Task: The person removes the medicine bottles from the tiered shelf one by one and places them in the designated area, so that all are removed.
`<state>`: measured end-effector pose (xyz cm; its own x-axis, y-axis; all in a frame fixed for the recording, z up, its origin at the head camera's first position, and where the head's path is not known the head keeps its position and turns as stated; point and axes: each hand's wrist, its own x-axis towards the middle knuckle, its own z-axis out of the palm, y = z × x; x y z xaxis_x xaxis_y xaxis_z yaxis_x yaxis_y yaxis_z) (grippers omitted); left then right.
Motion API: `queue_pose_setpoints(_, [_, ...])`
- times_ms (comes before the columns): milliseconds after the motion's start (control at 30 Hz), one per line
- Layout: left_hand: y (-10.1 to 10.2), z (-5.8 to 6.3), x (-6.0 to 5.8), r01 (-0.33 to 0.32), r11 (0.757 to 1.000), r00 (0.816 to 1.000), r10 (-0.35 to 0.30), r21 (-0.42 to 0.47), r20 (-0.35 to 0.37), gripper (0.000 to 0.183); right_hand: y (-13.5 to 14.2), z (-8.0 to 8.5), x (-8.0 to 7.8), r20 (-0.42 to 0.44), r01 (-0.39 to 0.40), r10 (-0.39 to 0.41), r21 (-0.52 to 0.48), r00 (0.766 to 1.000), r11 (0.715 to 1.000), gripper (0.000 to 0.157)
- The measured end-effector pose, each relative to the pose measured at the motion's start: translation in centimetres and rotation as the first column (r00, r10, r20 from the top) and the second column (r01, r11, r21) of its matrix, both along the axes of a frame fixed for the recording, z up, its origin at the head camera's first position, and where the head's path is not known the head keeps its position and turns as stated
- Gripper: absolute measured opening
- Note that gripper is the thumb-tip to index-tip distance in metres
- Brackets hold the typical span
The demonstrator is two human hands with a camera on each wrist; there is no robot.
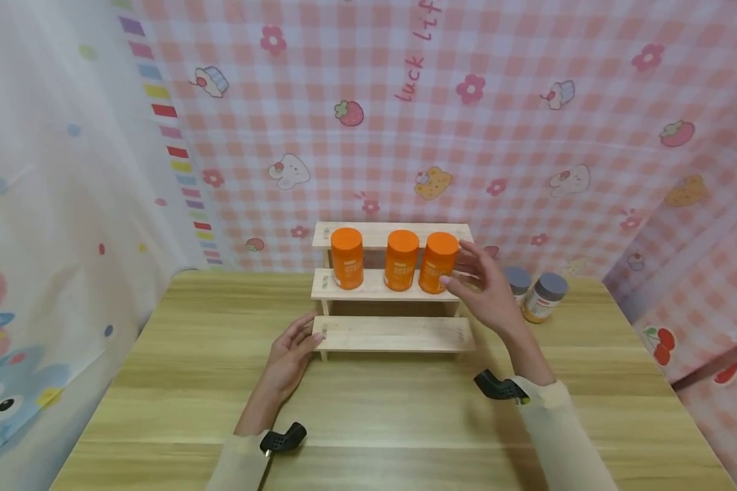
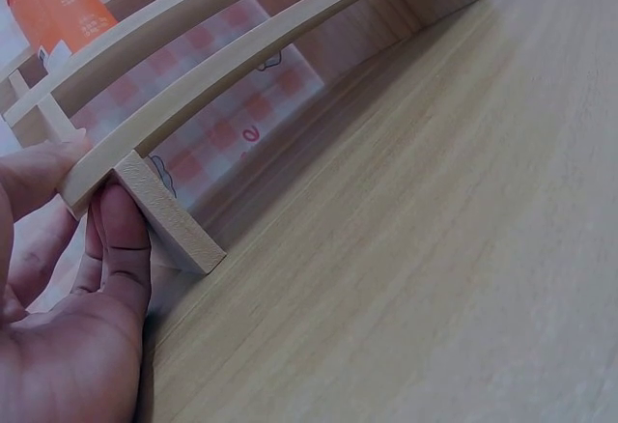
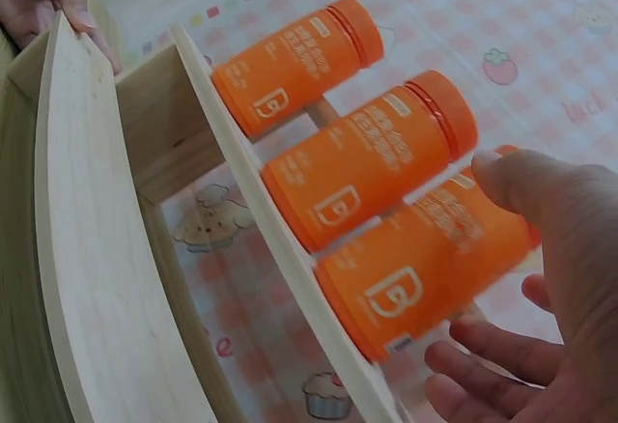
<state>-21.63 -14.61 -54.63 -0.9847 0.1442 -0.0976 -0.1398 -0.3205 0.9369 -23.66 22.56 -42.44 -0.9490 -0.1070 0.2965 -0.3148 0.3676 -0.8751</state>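
Wood-grain tabletop (image 1: 178,395) wide before three-tier wooden shelf (image 1: 393,334), left hand (image 1: 290,356) pinching its lower-left end, right hand (image 1: 490,292) loosely spread, gripping nothing, beside rightmost of three orange bottles (image 1: 437,264) on shelf's middle tier (image 1: 373,293), B logos (image 3: 398,293) legible only in right-wrist view.

- This looks like a homely, cloth-screened table nook; whether it stands in a home or a staged booth cannot be told.
- Behind hangs pink-and-white checked cloth (image 1: 368,157), printed with strawberries, cupcakes and flowers.
- White cartoon-print cloth (image 1: 55,170) screens the left side, cherry-print cloth (image 1: 709,273) the right.
- The wood-grain tabletop (image 1: 190,389) carries a small tiered wooden rack (image 1: 389,334) with orange jars (image 1: 400,262).
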Motion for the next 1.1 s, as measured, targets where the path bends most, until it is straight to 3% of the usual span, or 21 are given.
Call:
queue_pose_setpoints(200, [0.0,0.1,0.0,-0.004,1.0,1.0,0.004,-0.007,0.006,0.058,-1.5,-0.3,-0.6,0.002,0.011,-0.011,-0.017,1.0,1.0,0.074])
queue_pose_setpoints(600, [0.0,-0.1,0.0,-0.011,1.0,1.0,0.011,0.012,-0.005,0.058,-3.2,-1.2,-1.3,0.02,0.116,-0.116,-0.013,0.993,0.993,0.066])
queue_pose_setpoints(1100, [0.1,-0.3,-0.2,-0.014,1.0,1.0,0.015,0.012,-0.013,0.057,-2.2,-0.4,-0.6,0.011,0.105,-0.105,0.019,0.994,0.994,0.063])
